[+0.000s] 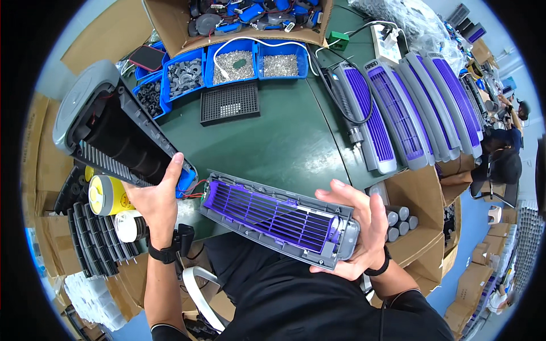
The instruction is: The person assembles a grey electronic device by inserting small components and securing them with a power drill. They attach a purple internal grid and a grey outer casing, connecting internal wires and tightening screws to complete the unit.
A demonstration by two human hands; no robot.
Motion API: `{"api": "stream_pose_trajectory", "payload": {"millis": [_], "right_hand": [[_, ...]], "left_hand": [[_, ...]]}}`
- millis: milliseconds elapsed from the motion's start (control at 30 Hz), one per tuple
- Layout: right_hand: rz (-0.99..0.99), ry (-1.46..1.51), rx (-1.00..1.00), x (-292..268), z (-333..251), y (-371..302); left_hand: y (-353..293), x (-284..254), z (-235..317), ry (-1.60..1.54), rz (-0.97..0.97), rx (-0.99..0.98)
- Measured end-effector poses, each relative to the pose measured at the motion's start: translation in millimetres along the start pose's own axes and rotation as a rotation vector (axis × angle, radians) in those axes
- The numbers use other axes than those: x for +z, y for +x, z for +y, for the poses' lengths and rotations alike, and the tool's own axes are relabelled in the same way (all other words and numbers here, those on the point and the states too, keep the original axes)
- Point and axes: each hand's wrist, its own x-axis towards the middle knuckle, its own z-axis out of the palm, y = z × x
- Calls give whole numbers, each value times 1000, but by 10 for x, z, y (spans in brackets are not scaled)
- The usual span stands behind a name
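Note:
My left hand [154, 200] is closed round the lower end of a grey tower fan housing [94, 111], tilted up to the left with its open side showing a black cylindrical rotor [122, 133]. A blue part [186, 181] sits at that end, by my thumb. Thin red wires run from there to a grey cover with a purple grille [270, 216], inner side up. My right hand [364, 233] grips the cover's right end, with the thumb and fingers on either side. The cover is held over my lap at the table's near edge.
Blue bins [233, 65] of screws and grey parts stand at the back, beside a black perforated tray [230, 103]. An electric screwdriver [350, 128] lies next to several purple-grilled covers [401, 113] on the right. A yellow round container [108, 195] stands left; cardboard boxes [418, 221] flank the table.

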Motion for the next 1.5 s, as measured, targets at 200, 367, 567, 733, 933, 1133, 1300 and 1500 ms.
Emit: {"api": "stream_pose_trajectory", "payload": {"millis": [200, 367, 567, 733, 933, 1133, 1300, 1500], "right_hand": [[14, -60, -50, 0, -42, 51], [29, -109, -80, 18, -80, 63], [32, -127, -58, 39, -124, 9], [37, -143, -45, 40, -138, -38], [33, -225, 10, 3, -224, -5], [88, -262, 59, 24, -238, 19], [104, -329, 38, 27, -181, -8], [125, -330, 71, 85, -97, -87]], "left_hand": [[34, -42, 79, -77, -129, -110], [59, -40, 179, -62, -229, -33], [59, -44, 206, -77, -345, 35], [109, -27, 296, 105, -414, 169], [238, 26, 451, 142, -626, 181], [344, 146, 478, 234, -911, 220], [401, 282, 499, 244, -1108, 216], [501, 349, 449, 293, -1243, 231]]}}
